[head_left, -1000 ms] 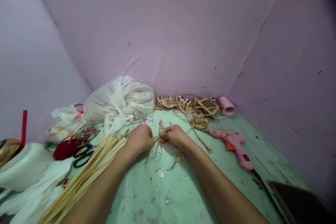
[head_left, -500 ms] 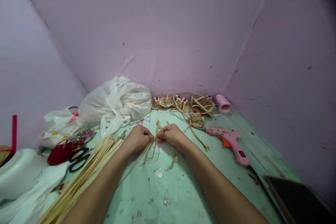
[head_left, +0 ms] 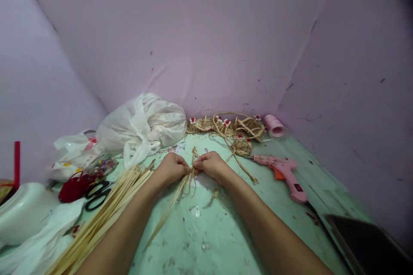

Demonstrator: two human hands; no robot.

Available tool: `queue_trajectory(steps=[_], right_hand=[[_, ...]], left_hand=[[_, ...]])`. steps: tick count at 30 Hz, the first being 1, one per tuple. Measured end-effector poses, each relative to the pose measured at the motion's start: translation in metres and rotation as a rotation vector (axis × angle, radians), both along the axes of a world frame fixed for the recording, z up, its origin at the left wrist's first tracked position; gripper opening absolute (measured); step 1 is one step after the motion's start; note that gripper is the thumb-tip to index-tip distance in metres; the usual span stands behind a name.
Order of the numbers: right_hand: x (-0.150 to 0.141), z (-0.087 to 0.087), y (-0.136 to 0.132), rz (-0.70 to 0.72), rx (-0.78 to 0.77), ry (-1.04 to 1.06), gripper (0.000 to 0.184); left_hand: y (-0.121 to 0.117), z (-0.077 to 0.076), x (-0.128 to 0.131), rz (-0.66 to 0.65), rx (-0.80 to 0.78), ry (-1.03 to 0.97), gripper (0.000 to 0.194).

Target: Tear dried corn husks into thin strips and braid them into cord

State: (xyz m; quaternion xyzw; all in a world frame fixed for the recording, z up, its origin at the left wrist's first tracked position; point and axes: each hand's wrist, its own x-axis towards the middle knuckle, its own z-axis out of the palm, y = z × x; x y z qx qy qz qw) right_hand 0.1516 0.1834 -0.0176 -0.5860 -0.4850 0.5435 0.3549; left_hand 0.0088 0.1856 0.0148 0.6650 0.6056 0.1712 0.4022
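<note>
Pinching knotted straw strands (head_left: 192, 175) between both hands, just below the center of the frame.
Grasping with the left hand (head_left: 173, 167) from the left side, thumb against fingers; gripping with the right hand (head_left: 211, 165) from the right side, using thumb and fingertips. Letting a long pale strip (head_left: 167, 215) trail toward the bottom of the frame. Working over a green tabletop (head_left: 200, 245), between a straw sheaf (head_left: 108, 212) at lower left and a pink glue gun (head_left: 287, 167) at center right.
</note>
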Motion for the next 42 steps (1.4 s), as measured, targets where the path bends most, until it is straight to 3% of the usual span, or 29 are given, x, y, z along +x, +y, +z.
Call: queue_trajectory(steps=[7, 14, 20, 26, 33, 36, 40, 42], right_hand=[[-0.001, -0.001, 0.001, -0.009, -0.005, -0.031, 0.008], [-0.001, -0.002, 0.0, -0.005, 0.0, -0.045, 0.009], [-0.001, -0.003, 0.001, 0.002, 0.006, -0.029, 0.009], [-0.002, -0.008, 0.003, 0.008, 0.029, -0.047, 0.009], [-0.003, 0.002, -0.001, -0.032, -0.027, 0.023, 0.008], [-0.002, 0.014, -0.004, -0.042, -0.083, 0.075, 0.01], [0.001, 0.024, -0.007, -0.039, -0.163, 0.088, 0.013], [0.003, 0.025, -0.007, -0.025, -0.18, 0.107, 0.013]], left_hand=[[-0.004, 0.005, 0.003, 0.057, -0.188, -0.176, 0.015], [0.003, -0.003, 0.003, 0.141, -0.229, -0.214, 0.015], [0.006, 0.001, 0.01, 0.178, -0.251, -0.142, 0.012], [0.01, 0.001, 0.015, 0.217, -0.267, -0.189, 0.023], [0.01, 0.001, 0.015, 0.25, -0.473, -0.251, 0.02], [0.005, 0.002, 0.017, 0.229, -0.386, -0.277, 0.016], [0.0, 0.002, 0.021, 0.274, -0.106, -0.183, 0.014], [-0.002, 0.002, 0.023, 0.289, -0.044, -0.199, 0.015]])
